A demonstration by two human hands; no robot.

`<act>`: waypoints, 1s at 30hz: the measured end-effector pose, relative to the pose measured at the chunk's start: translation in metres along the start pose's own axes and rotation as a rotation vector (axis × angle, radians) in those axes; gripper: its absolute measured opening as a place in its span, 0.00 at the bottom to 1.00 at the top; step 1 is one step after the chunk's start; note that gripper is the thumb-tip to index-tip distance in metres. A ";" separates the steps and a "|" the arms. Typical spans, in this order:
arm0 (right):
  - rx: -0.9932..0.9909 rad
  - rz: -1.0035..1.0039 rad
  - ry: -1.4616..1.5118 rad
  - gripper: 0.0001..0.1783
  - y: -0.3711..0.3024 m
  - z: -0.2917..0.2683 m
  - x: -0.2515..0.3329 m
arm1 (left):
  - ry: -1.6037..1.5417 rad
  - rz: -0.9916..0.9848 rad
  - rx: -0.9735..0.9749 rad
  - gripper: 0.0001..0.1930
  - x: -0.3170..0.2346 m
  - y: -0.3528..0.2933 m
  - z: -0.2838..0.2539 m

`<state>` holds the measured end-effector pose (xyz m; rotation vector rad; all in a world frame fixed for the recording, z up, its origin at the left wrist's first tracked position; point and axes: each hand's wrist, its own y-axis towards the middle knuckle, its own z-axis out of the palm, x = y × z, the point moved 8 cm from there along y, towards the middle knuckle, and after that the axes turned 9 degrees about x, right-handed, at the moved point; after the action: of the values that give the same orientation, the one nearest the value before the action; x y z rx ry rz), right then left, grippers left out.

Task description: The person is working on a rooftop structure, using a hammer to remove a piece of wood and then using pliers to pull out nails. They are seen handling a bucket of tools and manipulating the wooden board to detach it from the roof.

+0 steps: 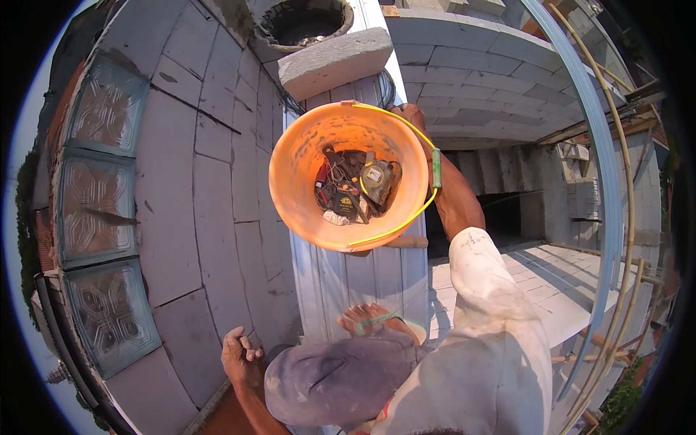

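Orange bucket (297, 170), tape measure (377, 176) seen inside, right hand (410, 116) half-hidden behind it all — grip can't be made out, left hand (243, 357) empty and loosely curled

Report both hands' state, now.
Left hand: half open, fingers loosely curled, nothing visibly held.
Right hand: at round orange plastic bucket's far right side, partly hidden; grip cannot be told.

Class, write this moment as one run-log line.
left hand: loosely curled | right hand: at orange bucket, grip partly hidden | inside: tape measure, small items | nearby: grey block
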<state>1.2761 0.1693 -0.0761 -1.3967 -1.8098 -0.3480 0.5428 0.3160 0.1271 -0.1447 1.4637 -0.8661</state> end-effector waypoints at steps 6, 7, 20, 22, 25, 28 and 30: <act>0.227 0.195 0.119 0.26 0.012 0.032 0.005 | -0.086 -0.011 -0.064 0.21 0.021 -0.007 -0.015; 0.198 0.209 0.147 0.26 0.024 0.033 -0.013 | -0.079 -0.016 -0.054 0.21 0.018 -0.004 -0.014; 0.034 -0.175 0.026 0.25 0.015 0.020 -0.026 | -0.095 -0.029 -0.085 0.22 0.029 -0.004 -0.029; 0.040 -0.063 0.112 0.23 0.000 0.018 -0.011 | -0.107 -0.024 -0.103 0.23 0.035 -0.009 -0.036; 0.059 -0.033 0.531 0.19 -0.016 0.012 -0.028 | -0.106 -0.027 -0.095 0.23 0.033 -0.005 -0.037; 0.228 -0.060 1.100 0.16 -0.063 0.018 -0.029 | -0.146 -0.021 -0.140 0.23 0.038 -0.010 -0.037; 0.330 -0.077 1.332 0.14 -0.108 0.012 -0.026 | -0.135 -0.020 -0.151 0.24 0.037 -0.013 -0.030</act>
<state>1.1755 0.1215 -0.0759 -0.5426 -0.7350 -0.7462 0.5057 0.2976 0.0996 -0.3254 1.4024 -0.7472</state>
